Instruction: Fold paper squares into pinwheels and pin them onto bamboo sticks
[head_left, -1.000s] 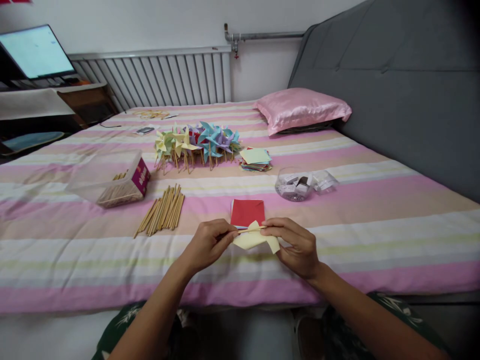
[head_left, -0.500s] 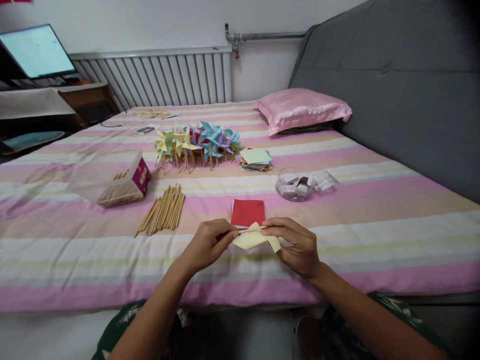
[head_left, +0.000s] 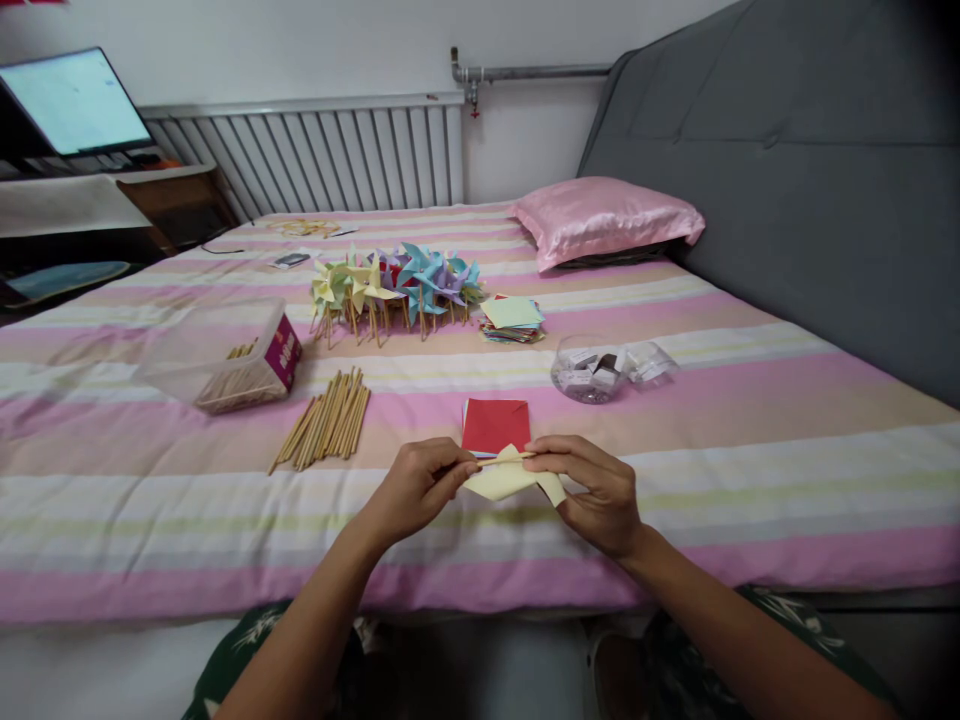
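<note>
Between my hands, above the near part of the bed, is a pale yellow paper pinwheel (head_left: 504, 482) with a thin wooden stick (head_left: 498, 461) lying across it. My left hand (head_left: 429, 482) pinches the left end of the stick. On the other side my right hand (head_left: 592, 490) closes around the stick's right end and the paper, its fingers hiding where the two meet. Just beyond the pinwheel lies a small stack of square paper with a red sheet (head_left: 495, 425) on top.
Loose wooden sticks (head_left: 326, 420) lie to the left, beside a clear plastic box (head_left: 187, 345) holding more. Several finished pinwheels (head_left: 397, 280) are farther back, near a paper stack (head_left: 514, 315). A clear round tub (head_left: 589, 370) with small packets sits right; a pink pillow (head_left: 607, 220) lies behind.
Hardly anything differs: both hands keep their grip in the same place, and the paper's right flap has shifted slightly to the right.
</note>
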